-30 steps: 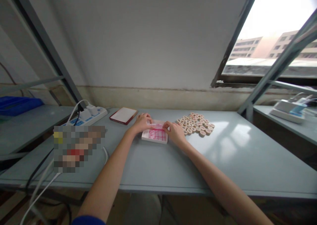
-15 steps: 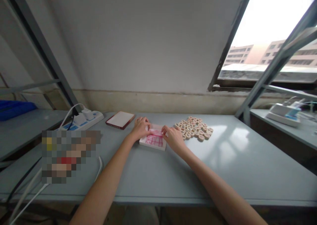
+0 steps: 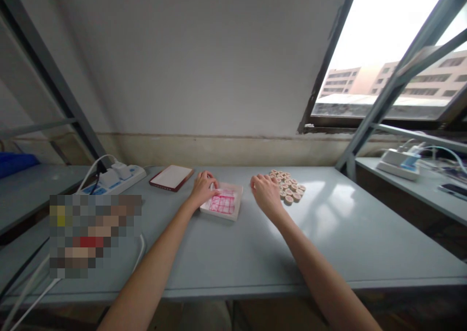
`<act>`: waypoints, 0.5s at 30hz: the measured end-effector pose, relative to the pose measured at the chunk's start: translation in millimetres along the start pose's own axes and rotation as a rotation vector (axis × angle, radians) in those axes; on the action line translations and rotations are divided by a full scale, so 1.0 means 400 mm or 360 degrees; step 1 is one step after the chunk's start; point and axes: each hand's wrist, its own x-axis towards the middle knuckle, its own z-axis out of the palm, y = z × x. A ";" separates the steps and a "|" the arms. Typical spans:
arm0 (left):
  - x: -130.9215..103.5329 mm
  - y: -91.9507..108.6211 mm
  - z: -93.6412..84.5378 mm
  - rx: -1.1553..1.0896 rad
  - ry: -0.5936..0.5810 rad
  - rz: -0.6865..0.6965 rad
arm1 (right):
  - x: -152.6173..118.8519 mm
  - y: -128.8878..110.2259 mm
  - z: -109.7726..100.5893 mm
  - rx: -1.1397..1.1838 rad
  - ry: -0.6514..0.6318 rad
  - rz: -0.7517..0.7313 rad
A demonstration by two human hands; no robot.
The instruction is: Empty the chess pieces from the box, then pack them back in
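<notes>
The fingers of the left hand (image 3: 203,190) are bent around the left side of a shallow white box (image 3: 239,202), the thumb reaching over its upper-left part; how firmly they hold it, I cannot tell. The fingers of the right hand (image 3: 265,192) are loosely curled, at 3 o'clock from the box and apart from it; their undersides are hidden, so whether they hold anything is unclear. The box lies flat on the grey table (image 3: 226,253), with a pink-lined sheet (image 3: 223,202) inside. Just beside the right hand, at about 2 o'clock from the box, round wooden Chinese chess pieces (image 3: 290,187) are spread in a cluster. A white-topped lid with dark red edges (image 3: 171,177) lies at 10 o'clock, near the left hand. Farther out, at about 10 o'clock, is a white power strip (image 3: 134,173) with plugs in it, and a pixelated patch covers the area at 9 o'clock.
</notes>
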 end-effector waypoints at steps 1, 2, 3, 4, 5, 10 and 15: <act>0.000 0.001 -0.001 -0.0015 0.0002 0.0015 | 0.003 0.023 -0.009 -0.0038 -0.0071 0.0083; 0.001 0.002 -0.001 -0.0027 0.0001 0.0027 | 0.006 0.045 -0.017 -0.0050 -0.0172 0.0160; 0.001 0.004 -0.001 -0.0033 -0.0001 0.0033 | 0.009 0.067 -0.024 -0.0041 -0.0279 0.0220; 0.001 0.007 0.000 -0.0037 -0.0004 0.0033 | 0.010 0.087 -0.029 -0.0024 -0.0368 0.0267; 0.001 0.009 0.001 -0.0035 -0.0006 0.0029 | 0.011 0.104 -0.034 -0.0007 -0.0428 0.0293; -0.001 0.016 0.008 -0.0002 -0.0005 -0.0007 | 0.008 0.168 -0.043 0.0217 -0.0563 0.0207; -0.002 0.013 0.016 -0.0001 0.0000 -0.0080 | 0.001 0.187 -0.024 0.0513 -0.0692 -0.0111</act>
